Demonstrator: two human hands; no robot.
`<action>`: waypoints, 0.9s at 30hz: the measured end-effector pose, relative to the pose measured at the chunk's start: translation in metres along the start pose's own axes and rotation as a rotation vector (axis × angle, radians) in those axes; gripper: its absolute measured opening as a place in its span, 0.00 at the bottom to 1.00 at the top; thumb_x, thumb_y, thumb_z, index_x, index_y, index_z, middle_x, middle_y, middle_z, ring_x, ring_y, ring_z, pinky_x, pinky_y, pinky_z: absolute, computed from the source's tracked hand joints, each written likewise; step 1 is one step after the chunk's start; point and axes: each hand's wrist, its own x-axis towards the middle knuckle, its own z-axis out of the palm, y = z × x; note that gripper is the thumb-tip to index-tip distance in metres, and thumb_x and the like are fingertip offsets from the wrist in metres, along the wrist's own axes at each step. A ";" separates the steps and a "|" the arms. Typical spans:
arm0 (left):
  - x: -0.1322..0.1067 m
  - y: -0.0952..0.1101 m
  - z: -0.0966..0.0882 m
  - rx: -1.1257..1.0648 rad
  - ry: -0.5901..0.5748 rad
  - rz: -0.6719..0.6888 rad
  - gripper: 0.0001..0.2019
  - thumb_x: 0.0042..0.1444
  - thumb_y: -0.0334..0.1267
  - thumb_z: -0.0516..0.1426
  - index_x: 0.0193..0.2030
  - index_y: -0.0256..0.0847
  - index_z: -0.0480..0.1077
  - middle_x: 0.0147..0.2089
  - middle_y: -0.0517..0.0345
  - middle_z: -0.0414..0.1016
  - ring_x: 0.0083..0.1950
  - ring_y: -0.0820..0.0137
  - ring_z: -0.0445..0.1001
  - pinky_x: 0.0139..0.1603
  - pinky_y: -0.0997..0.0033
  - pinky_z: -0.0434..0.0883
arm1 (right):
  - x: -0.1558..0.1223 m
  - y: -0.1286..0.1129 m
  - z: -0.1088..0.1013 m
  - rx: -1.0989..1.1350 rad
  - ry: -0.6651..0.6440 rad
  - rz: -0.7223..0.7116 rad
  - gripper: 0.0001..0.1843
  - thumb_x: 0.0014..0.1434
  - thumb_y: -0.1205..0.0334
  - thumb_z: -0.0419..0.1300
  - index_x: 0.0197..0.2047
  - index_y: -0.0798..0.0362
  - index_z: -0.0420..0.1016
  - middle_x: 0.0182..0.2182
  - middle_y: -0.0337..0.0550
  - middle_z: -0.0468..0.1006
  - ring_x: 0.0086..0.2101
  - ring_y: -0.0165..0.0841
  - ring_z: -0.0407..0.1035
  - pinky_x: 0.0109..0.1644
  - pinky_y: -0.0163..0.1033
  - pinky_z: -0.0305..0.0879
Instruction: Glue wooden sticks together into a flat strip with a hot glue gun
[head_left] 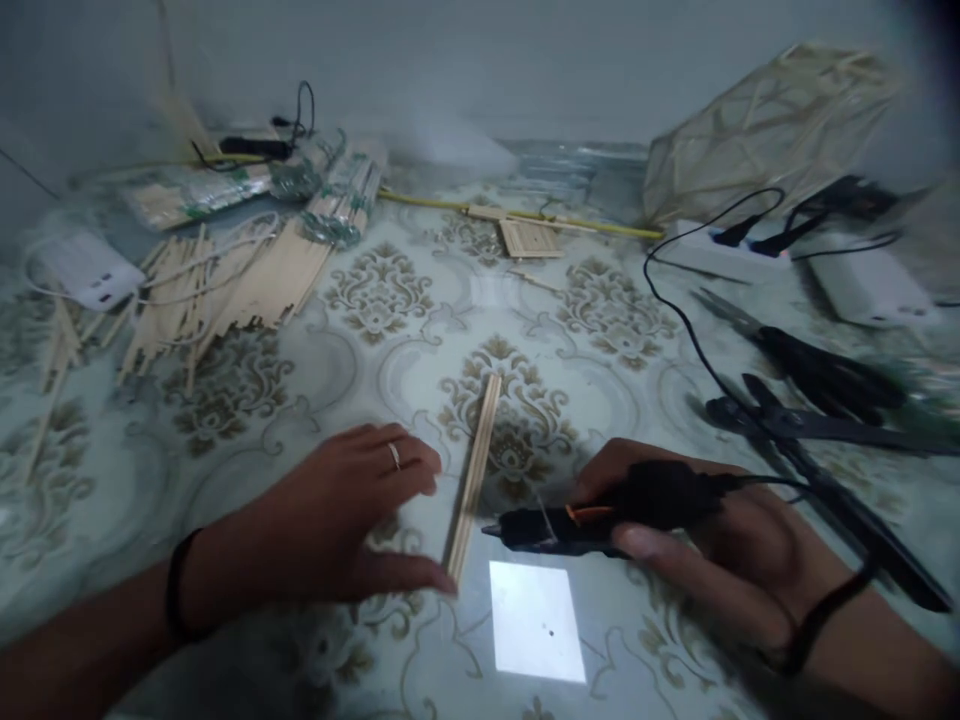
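Centrally, I see a narrow bundle of pale wooden sticks lying at a slant on a flower-patterned tablecloth. The left hand is spread wide to its left, thumb tip at the bundle's lower end; whether it touches, I cannot tell. The right hand grips a black glue gun, its metal tip pointing at the sticks, just short of them. Farther right, a black cord loops from a white power strip, past scissors and over other black tools near the right wrist; I cannot trace its full path. Back left lies a heap of loose sticks, with plastic-wrapped packs behind; back centre, a small wooden panel. A stick framework at back right is hazy, and the right hand's fingers are partly hidden behind the gun.
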 end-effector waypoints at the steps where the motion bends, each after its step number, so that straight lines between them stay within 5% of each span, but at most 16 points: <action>1: 0.001 -0.003 -0.008 0.015 0.048 -0.033 0.13 0.72 0.49 0.66 0.46 0.42 0.75 0.51 0.50 0.87 0.50 0.61 0.85 0.53 0.62 0.78 | -0.001 0.005 -0.001 -0.018 0.051 0.008 0.12 0.75 0.44 0.63 0.48 0.40 0.84 0.36 0.38 0.88 0.31 0.38 0.84 0.33 0.39 0.81; 4: 0.000 -0.007 -0.033 0.010 0.214 -0.228 0.09 0.76 0.41 0.59 0.41 0.44 0.74 0.45 0.58 0.85 0.45 0.68 0.84 0.51 0.69 0.77 | 0.000 0.018 0.000 -0.059 0.133 0.065 0.17 0.75 0.41 0.62 0.49 0.42 0.86 0.36 0.40 0.89 0.34 0.40 0.86 0.38 0.41 0.83; 9: -0.004 -0.020 -0.059 0.130 0.279 -0.390 0.13 0.76 0.46 0.56 0.43 0.43 0.76 0.43 0.56 0.85 0.43 0.65 0.82 0.48 0.66 0.77 | 0.015 0.024 -0.001 -0.036 0.115 0.077 0.23 0.72 0.36 0.64 0.47 0.47 0.89 0.37 0.43 0.92 0.36 0.43 0.87 0.45 0.46 0.85; 16: -0.001 -0.052 -0.080 0.243 0.075 -0.531 0.19 0.68 0.56 0.60 0.43 0.43 0.82 0.35 0.57 0.85 0.34 0.64 0.79 0.36 0.67 0.75 | 0.030 0.012 -0.023 -0.005 0.185 -0.006 0.26 0.69 0.35 0.67 0.45 0.49 0.92 0.39 0.50 0.94 0.40 0.50 0.88 0.50 0.55 0.83; 20: 0.002 -0.068 -0.085 0.366 0.066 -0.559 0.20 0.69 0.55 0.58 0.47 0.40 0.82 0.46 0.51 0.86 0.43 0.57 0.83 0.48 0.60 0.78 | 0.036 0.007 -0.025 0.042 0.178 -0.003 0.22 0.70 0.42 0.67 0.46 0.51 0.92 0.40 0.50 0.93 0.40 0.44 0.87 0.50 0.47 0.82; 23: 0.001 -0.087 -0.084 0.492 0.137 -0.562 0.21 0.71 0.52 0.55 0.52 0.36 0.79 0.59 0.39 0.82 0.67 0.40 0.76 0.72 0.41 0.69 | 0.039 0.011 -0.024 0.080 0.188 0.017 0.20 0.69 0.45 0.68 0.48 0.52 0.92 0.42 0.50 0.93 0.42 0.43 0.86 0.49 0.44 0.80; 27: -0.004 -0.110 -0.079 0.592 0.151 -0.595 0.17 0.70 0.50 0.55 0.56 0.43 0.76 0.61 0.42 0.82 0.71 0.36 0.73 0.74 0.34 0.65 | 0.041 0.015 -0.023 0.130 0.184 0.040 0.19 0.69 0.44 0.70 0.48 0.52 0.91 0.42 0.48 0.93 0.41 0.42 0.86 0.48 0.43 0.80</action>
